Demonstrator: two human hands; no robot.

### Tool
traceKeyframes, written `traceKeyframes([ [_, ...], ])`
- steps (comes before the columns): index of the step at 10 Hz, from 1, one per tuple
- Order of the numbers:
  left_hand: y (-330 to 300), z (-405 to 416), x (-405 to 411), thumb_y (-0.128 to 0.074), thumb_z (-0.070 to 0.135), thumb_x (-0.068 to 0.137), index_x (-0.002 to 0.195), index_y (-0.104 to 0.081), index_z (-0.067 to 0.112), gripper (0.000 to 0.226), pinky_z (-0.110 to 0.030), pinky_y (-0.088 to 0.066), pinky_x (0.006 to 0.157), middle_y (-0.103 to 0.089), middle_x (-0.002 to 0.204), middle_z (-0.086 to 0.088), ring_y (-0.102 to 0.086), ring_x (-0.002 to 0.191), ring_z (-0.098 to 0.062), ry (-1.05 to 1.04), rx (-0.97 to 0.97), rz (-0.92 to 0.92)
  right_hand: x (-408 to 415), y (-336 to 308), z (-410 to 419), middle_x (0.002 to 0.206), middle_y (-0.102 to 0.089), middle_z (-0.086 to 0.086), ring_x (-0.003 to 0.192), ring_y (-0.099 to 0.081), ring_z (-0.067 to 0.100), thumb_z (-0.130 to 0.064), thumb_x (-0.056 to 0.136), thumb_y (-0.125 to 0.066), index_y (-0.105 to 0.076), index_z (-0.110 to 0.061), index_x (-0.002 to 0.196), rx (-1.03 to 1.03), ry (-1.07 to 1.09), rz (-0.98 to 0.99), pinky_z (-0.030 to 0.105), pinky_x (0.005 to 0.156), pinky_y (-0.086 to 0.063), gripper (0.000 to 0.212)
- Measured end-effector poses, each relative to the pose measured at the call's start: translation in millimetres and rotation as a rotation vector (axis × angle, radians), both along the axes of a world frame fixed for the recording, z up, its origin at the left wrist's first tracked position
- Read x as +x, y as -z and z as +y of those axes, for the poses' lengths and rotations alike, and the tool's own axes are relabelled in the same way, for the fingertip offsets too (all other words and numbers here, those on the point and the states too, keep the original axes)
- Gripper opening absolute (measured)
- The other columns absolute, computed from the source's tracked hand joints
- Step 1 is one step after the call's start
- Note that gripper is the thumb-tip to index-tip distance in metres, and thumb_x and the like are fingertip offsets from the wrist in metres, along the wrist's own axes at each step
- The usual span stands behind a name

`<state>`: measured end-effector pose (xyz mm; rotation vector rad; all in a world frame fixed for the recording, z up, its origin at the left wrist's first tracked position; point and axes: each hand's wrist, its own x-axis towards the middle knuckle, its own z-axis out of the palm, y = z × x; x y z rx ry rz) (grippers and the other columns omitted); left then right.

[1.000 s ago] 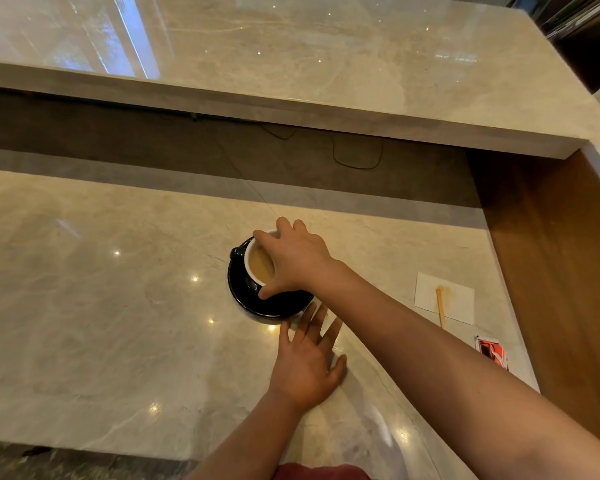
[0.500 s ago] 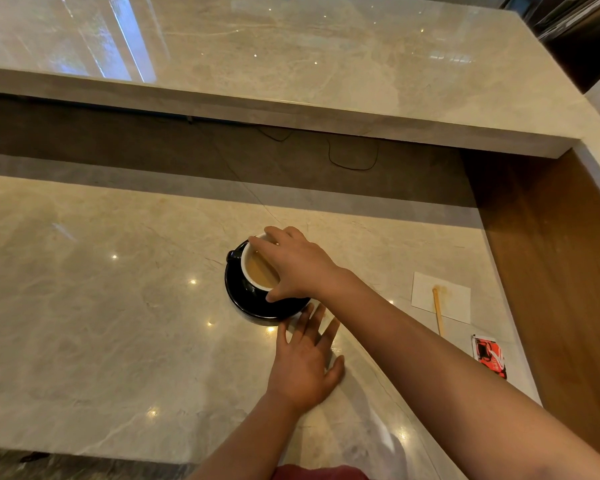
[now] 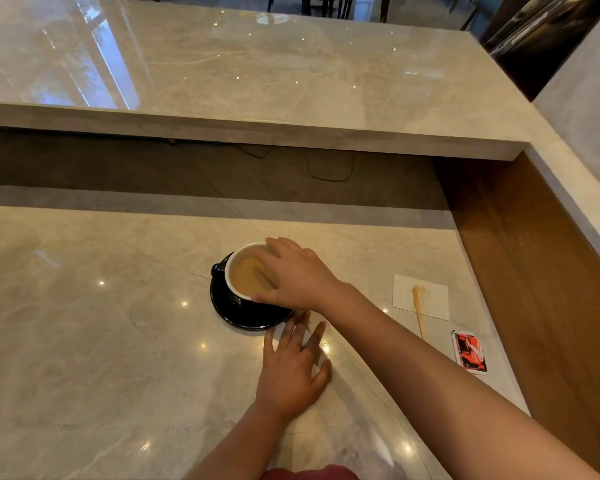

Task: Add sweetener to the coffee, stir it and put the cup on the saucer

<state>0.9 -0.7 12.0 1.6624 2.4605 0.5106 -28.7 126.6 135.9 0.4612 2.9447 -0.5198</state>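
Note:
A black cup (image 3: 234, 271) with a white inside and light-brown coffee stands on a black saucer (image 3: 246, 315) in the middle of the marble counter; its handle points left. My right hand (image 3: 297, 277) reaches over the cup's right side, thumb and fingers clasped on the rim. My left hand (image 3: 291, 365) lies flat on the counter just in front of the saucer, fingers spread, fingertips at the saucer's edge. A wooden stirrer (image 3: 418, 311) rests on a white napkin (image 3: 430, 292) to the right. A torn red sweetener packet (image 3: 469, 350) lies nearer the counter's right front.
A raised marble bar top (image 3: 257, 71) runs across the back, above a dark recess with a thin cable (image 3: 329, 173). A wooden side panel (image 3: 541, 278) closes the right side. The lower counter (image 3: 84, 323) stretches out to the left.
My right hand has shifted a little to the right over the cup, showing more of the coffee. The cup stays on the saucer and my left hand remains flat.

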Motion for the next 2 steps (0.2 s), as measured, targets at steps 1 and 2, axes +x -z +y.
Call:
traceKeyframes([
  [1, 2, -1, -2, -0.044, 0.048, 0.085, 0.134, -0.044, 0.022, 0.056, -0.053, -0.017, 0.103, -0.039, 0.142, -0.009, -0.021, 0.134, -0.022, -0.011, 0.027, -0.016, 39, 12, 4, 0.135, -0.044, 0.015, 0.121, -0.04, 0.032, -0.035, 0.087, -0.052, -0.038, -0.019, 0.131, 0.068, 0.199, 0.053, 0.045, 0.093, -0.04, 0.049],
  [2, 6, -2, -1, -0.044, 0.047, 0.084, 0.132, -0.046, 0.019, 0.056, -0.053, -0.018, 0.102, -0.038, 0.143, -0.009, -0.023, 0.134, -0.023, 0.021, 0.051, 0.002, 68, 26, 7, 0.127, -0.048, 0.015, 0.113, -0.045, 0.032, -0.029, 0.089, -0.048, -0.044, -0.013, 0.124, 0.091, 0.326, 0.011, 0.041, 0.085, -0.042, 0.039],
])
